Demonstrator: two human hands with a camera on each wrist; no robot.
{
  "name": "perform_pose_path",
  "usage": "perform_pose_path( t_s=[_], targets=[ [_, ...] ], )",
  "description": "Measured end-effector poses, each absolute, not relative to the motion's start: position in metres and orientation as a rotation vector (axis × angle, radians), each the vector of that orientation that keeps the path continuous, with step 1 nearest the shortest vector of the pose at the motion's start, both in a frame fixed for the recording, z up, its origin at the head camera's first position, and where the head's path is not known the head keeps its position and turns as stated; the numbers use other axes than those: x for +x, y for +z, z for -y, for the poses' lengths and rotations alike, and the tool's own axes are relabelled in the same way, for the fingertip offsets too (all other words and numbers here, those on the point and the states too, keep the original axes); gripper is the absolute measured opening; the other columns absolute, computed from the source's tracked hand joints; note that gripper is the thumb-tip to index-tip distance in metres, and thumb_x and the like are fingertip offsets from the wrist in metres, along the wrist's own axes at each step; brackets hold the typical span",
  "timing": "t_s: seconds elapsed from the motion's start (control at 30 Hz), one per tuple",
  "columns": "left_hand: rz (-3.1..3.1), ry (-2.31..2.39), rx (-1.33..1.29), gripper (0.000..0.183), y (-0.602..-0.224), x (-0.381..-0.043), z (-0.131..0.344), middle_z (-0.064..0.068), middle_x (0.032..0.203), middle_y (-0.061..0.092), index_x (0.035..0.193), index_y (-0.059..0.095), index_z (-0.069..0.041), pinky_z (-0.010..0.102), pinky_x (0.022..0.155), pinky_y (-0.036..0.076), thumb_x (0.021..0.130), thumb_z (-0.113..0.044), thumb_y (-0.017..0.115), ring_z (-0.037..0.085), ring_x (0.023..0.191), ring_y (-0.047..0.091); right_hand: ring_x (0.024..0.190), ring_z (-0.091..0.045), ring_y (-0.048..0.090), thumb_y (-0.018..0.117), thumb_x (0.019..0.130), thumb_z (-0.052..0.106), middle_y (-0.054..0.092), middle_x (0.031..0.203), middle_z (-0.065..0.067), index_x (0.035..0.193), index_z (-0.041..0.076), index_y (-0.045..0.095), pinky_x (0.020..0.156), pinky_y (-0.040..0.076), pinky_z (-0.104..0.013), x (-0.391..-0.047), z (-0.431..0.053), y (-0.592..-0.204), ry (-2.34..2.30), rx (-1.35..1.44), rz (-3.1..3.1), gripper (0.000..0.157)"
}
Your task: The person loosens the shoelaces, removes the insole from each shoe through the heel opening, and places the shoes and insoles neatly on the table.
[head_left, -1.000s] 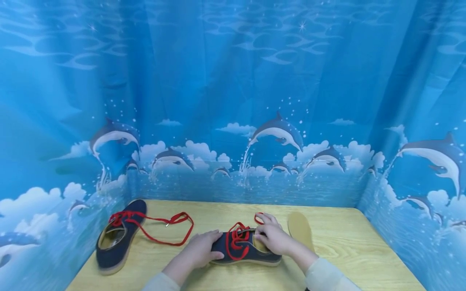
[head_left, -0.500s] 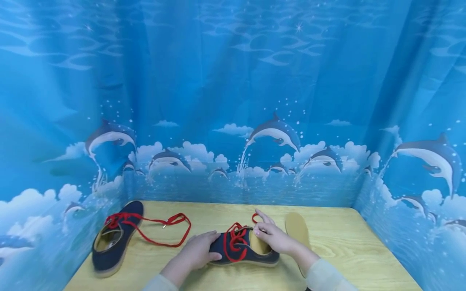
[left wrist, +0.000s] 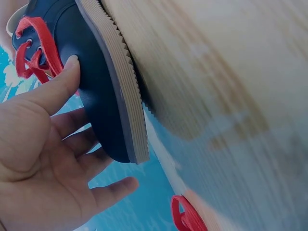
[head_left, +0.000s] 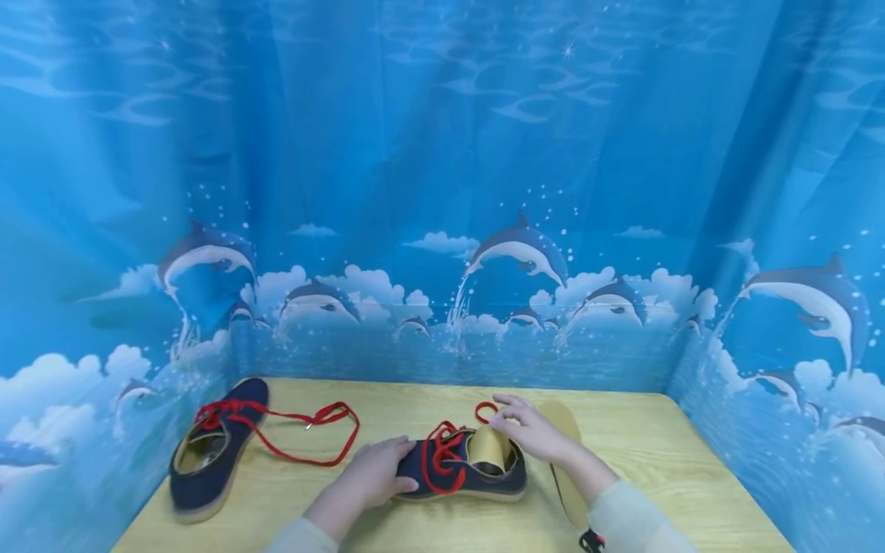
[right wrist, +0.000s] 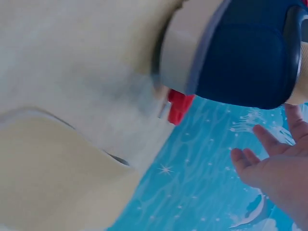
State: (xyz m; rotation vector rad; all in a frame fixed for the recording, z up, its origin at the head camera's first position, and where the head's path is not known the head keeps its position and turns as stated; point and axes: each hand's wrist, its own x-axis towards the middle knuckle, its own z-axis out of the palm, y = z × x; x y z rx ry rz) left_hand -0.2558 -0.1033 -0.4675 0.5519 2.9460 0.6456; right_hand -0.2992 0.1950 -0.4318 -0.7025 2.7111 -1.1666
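In the head view a navy shoe (head_left: 477,480) with a red lace (head_left: 445,461) lies sideways, toe to the left. My left hand (head_left: 373,472) holds its toe; the left wrist view has the thumb on the upper and fingers along the far side. A tan insole (head_left: 488,447) bulges up out of the shoe's opening. Thumb and forefinger of my right hand (head_left: 532,434) pinch its far edge, the other fingers spread. From the right wrist, the shoe's heel (right wrist: 245,53) shows, and a fingertip meets the tan insole there; the thumb is out of sight.
Another navy shoe (head_left: 210,453) stands at the left, its red lace trailing over the wooden table (head_left: 664,468). Beside my right forearm lies a loose tan insole (head_left: 561,418), partly covered by the arm. A dolphin-print curtain (head_left: 442,230) encloses the back and sides.
The insole in the shoe has bent upward at the opening, where it lay flatter before. My right hand has shifted slightly right and up with it. My left hand stays at the toe.
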Motion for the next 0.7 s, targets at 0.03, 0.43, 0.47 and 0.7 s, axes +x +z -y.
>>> perform_pose_path(
  t_s=[0.03, 0.43, 0.47, 0.7],
  targets=[
    [-2.941, 0.65, 0.554, 0.065, -0.467, -0.256, 0.103, 0.019, 0.142, 0.056, 0.139, 0.058, -0.003, 0.064, 0.107, 0.037, 0.086, -0.035, 0.079, 0.042, 0.131, 0.051, 0.144, -0.052, 0.019, 0.053, 0.105, 0.034, 0.036, 0.155, -0.024, 0.09, 0.015, 0.07, 0.109, 0.025, -0.073, -0.3, -0.193, -0.43, -1.144, -0.691, -2.732, 0.03],
    [-2.927, 0.637, 0.558, 0.066, -0.468, -0.258, 0.103, 0.017, 0.144, 0.054, 0.141, 0.057, -0.006, 0.061, 0.107, 0.038, 0.087, -0.036, 0.078, 0.041, 0.131, 0.051, 0.139, -0.052, 0.029, 0.067, 0.093, 0.019, 0.05, 0.144, -0.025, 0.06, 0.014, 0.059, 0.108, 0.029, -0.069, -0.307, -0.168, -0.418, -0.891, -0.806, -2.794, 0.033],
    [-2.923, 0.632, 0.555, 0.066, -0.469, -0.259, 0.103, 0.017, 0.144, 0.054, 0.142, 0.057, -0.006, 0.061, 0.107, 0.038, 0.087, -0.037, 0.078, 0.04, 0.131, 0.05, 0.139, -0.052, 0.03, 0.066, 0.091, 0.016, 0.051, 0.144, -0.024, 0.059, 0.014, 0.058, 0.108, 0.03, -0.068, -0.307, -0.168, -0.418, -0.89, -0.8, -2.79, 0.033],
    [-2.921, 0.597, 0.519, 0.066, -0.471, -0.259, 0.104, 0.016, 0.145, 0.053, 0.142, 0.057, -0.008, 0.061, 0.108, 0.037, 0.087, -0.038, 0.077, 0.04, 0.132, 0.05, 0.14, -0.048, 0.035, 0.061, 0.09, 0.012, 0.048, 0.146, -0.024, 0.061, 0.009, 0.056, 0.092, 0.045, -0.051, -0.307, -0.172, -0.407, -1.01, -0.734, -2.705, 0.029]
  ],
)
